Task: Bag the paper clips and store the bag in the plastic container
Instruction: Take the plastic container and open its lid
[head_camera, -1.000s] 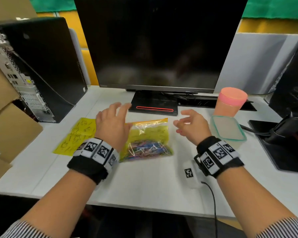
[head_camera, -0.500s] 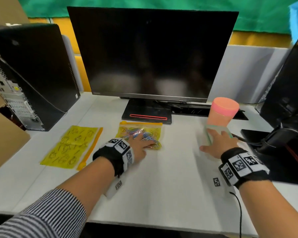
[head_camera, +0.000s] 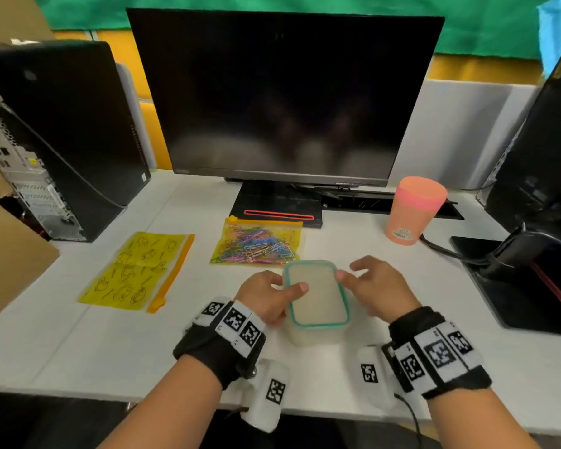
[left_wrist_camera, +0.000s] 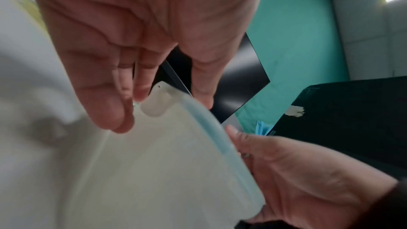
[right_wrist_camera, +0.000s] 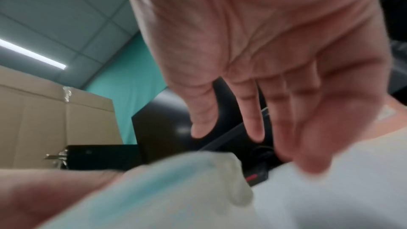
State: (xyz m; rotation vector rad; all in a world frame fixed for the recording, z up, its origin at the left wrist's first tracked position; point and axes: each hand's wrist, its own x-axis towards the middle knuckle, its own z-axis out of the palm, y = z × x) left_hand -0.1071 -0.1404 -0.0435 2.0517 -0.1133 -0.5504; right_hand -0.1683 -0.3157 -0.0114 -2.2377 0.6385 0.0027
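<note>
1. The plastic container [head_camera: 316,299], a small translucent tub with a teal-rimmed lid [head_camera: 314,294] on top, sits on the white tabletop [head_camera: 110,345] close to the person, between the two hands.
2. The left hand [head_camera: 266,298] grips the container's left side, thumb laid over the lid's edge and fingers curled against the wall.
3. The right hand [head_camera: 374,286] meets the right rim with its thumb; its fingers are loosely spread above, and whether they truly grip I cannot tell.
4. I judge the tub light and fairly stiff, its smooth walls a little slippery. The wrist view shows a small tab [left_wrist_camera: 157,101] at the lid's corner, probably the best spot to pry from while the other hand steadies the body.
5. The yellow zip bag [head_camera: 259,243], full of coloured paper clips [head_camera: 256,247], lies flat just beyond the container, touched by neither hand. It looks soft, floppy and modestly weighted; pinching near its zip strip should keep the clips from sliding.
</note>
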